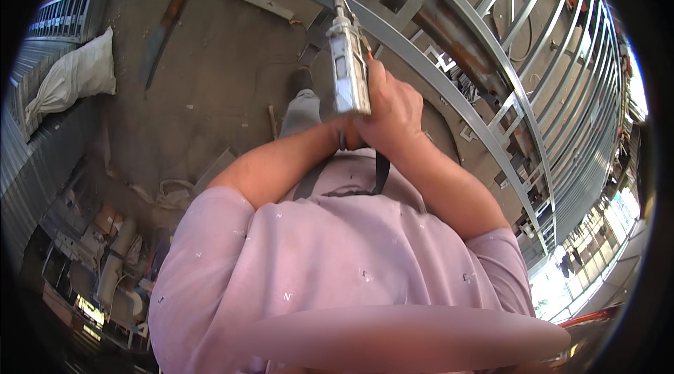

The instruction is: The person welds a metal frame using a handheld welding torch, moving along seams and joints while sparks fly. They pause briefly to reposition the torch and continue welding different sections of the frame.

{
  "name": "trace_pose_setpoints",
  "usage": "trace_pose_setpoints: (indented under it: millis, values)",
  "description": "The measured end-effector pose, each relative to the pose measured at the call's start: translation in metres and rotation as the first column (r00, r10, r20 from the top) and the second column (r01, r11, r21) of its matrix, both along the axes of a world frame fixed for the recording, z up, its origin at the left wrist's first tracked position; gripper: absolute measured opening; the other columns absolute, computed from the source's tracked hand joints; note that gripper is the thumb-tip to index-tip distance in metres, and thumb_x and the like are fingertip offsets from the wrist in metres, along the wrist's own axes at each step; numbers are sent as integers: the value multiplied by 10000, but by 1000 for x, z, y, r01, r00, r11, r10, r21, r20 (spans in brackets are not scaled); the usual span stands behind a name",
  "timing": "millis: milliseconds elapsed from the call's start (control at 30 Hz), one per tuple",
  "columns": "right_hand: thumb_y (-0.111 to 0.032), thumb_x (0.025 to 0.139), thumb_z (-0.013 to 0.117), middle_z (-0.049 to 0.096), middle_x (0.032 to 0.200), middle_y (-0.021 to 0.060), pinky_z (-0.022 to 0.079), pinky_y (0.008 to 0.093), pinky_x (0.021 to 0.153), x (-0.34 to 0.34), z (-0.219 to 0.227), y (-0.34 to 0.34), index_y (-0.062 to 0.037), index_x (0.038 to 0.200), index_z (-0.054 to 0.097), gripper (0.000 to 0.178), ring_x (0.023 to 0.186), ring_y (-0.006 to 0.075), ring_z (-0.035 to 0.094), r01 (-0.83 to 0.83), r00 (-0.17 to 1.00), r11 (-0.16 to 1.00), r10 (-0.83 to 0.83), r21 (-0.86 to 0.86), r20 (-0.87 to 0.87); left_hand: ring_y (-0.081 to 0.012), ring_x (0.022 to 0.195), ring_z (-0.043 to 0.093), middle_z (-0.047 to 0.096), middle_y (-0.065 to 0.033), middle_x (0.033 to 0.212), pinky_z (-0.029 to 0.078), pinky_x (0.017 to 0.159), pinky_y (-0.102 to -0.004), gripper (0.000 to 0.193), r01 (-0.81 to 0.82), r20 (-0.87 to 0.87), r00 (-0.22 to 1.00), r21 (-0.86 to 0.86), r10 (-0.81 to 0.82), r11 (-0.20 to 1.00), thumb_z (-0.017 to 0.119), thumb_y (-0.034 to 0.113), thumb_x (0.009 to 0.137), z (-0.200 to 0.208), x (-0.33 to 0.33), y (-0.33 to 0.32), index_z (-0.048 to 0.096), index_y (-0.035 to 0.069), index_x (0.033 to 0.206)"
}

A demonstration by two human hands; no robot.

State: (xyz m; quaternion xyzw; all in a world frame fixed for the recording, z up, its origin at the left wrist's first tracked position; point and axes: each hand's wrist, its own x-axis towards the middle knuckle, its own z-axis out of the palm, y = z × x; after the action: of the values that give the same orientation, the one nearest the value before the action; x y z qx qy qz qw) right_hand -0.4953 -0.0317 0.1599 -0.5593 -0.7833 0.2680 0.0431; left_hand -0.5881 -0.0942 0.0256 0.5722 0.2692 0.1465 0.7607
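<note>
The tool [349, 65] is a grey, pistol-like hand tool with a worn metal body. It stands near the middle of the view, a little toward 12 o'clock, with its thin nozzle pointing to 12 o'clock at the frame [449, 86]. The nozzle tip lies over a grey bar of that frame; whether it touches the bar cannot be told.

The right hand [393, 114] is at 3 o'clock of the tool, its fingers [375, 79] wrapped shut around the grip, with a bit of red showing by the fingertips. The left hand is hidden behind the tool and the right hand; only its forearm [281, 163] shows, coming from 8 o'clock to meet the grip at its lower end, so how its fingers stand cannot be told. A dark strap [381, 172] hangs from below the hands toward 6 o'clock, against the pink shirt [337, 262] that fills the lower view.

The frame is of grey steel bars, curved by the lens, running from 12 o'clock round to 4 o'clock, with rusty beams [463, 41] among the bars. Below the tool, a grey trouser leg and a dark shoe [302, 79] stand on the dusty floor [225, 72]. At 10 o'clock a white sack [74, 79] lies beside corrugated sheet [35, 163]. At 8 o'clock is a heap of clutter [105, 262], too blurred to tell apart.
</note>
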Motion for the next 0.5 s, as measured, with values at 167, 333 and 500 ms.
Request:
trace_pose_setpoints:
  millis: [167, 333, 500]
  values:
    - [-175, 730, 801, 713, 901, 180, 575, 475, 714, -15, -11, -14, -26, 1091, 537, 471, 778, 379, 734, -30, 991, 999, 26, 23, 131, -200, 1382, 530, 584, -132, 1456, 410, 1182, -377, 393, 31, 37, 999, 21, -32, 999, 552, 241, 1078, -7, -9, 0, 552, 93, 1441]
    - [-135, 735, 773, 711, 882, 187, 588, 475, 727, -36, -15, -31, -41, 1018, 518, 391, 787, 383, 741, 10, 975, 1000, -4, -28, 221, -200, 1385, 528, 578, -131, 1462, 412, 1184, -375, 396, 47, 59, 997, 13, -48, 999, 544, 234, 1083, -4, -25, -15, 543, 87, 1450]
    - [-239, 737, 829, 734, 904, 177, 585, 513, 718, -36, 4, -23, -30, 1074, 528, 498, 807, 418, 727, 113, 987, 993, -115, 24, 111, -200, 1388, 527, 572, -129, 1469, 414, 1186, -373, 399, 63, 69, 996, 17, -64, 998, 537, 227, 1087, -9, -30, -18, 534, 81, 1459]
